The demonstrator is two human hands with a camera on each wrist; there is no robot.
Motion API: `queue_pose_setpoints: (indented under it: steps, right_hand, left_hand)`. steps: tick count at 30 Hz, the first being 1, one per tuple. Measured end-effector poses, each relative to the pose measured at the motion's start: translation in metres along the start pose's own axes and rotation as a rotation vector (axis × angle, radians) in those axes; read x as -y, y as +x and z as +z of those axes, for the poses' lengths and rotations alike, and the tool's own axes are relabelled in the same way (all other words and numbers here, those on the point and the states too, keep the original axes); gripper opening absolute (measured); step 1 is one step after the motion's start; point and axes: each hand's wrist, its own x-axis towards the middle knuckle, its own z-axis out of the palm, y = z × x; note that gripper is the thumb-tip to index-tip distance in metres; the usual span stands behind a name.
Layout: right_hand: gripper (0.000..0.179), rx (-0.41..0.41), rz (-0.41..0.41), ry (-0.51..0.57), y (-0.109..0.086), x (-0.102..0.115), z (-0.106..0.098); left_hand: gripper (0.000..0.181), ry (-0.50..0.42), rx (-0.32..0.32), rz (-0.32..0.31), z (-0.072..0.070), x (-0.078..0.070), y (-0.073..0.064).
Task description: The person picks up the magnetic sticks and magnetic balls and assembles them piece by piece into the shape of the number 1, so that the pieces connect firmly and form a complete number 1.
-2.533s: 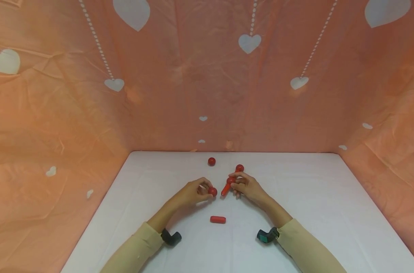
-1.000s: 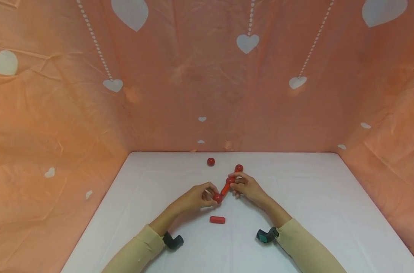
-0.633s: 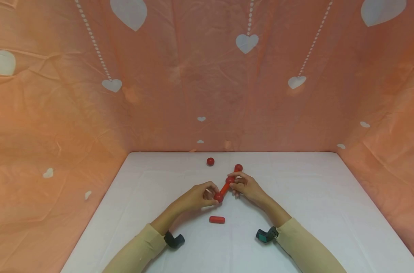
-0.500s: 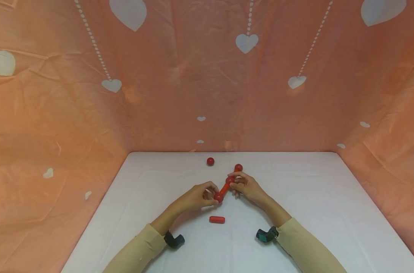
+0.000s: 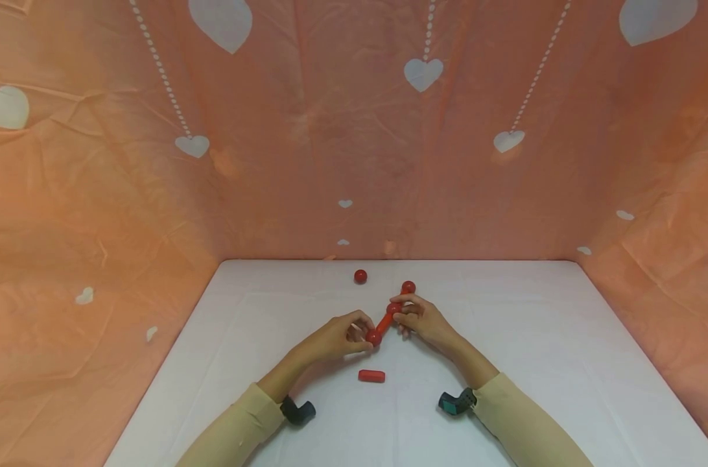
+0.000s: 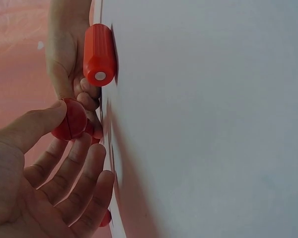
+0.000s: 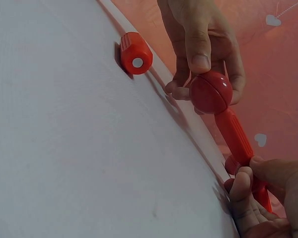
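In the head view, a chain of red balls and ribbed red rods slants over the table. My left hand (image 5: pixel 338 338) pinches the near end ball (image 5: pixel 374 338) between thumb and fingers; a seam line runs around this ball (image 7: pixel 211 92). One rod (image 7: pixel 233 133) runs from it to the middle ball (image 5: pixel 393 309), which my right hand (image 5: pixel 428 322) pinches. Beyond the right fingers, a second rod, mostly hidden, leads to the far end ball (image 5: pixel 408 287). A loose red rod (image 5: pixel 371 376) with a pale round disc in its end lies nearer the person.
Farther back on the white table (image 5: pixel 506 337) sits a single red ball (image 5: pixel 360 276). Orange sheeting (image 5: pixel 354 162) printed with pale hearts encloses the table's back and sides. Black wrist devices (image 5: pixel 297 411) stick out below both cuffs.
My left hand has moved right and slightly nearer the person, bringing its ball against the free end of the rod. My right hand has stayed in place. The loose ball and rod have not moved.
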Motion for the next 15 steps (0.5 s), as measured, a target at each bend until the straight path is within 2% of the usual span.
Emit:
queue_pose_setpoints:
  steps: [15]
  right_hand:
    - [0.045,-0.003,-0.036,-0.023,0.0009,-0.0023,0.0000]
  left_hand:
    - [0.031,0.003,-0.002,0.008,-0.0036,0.0041,-0.0046]
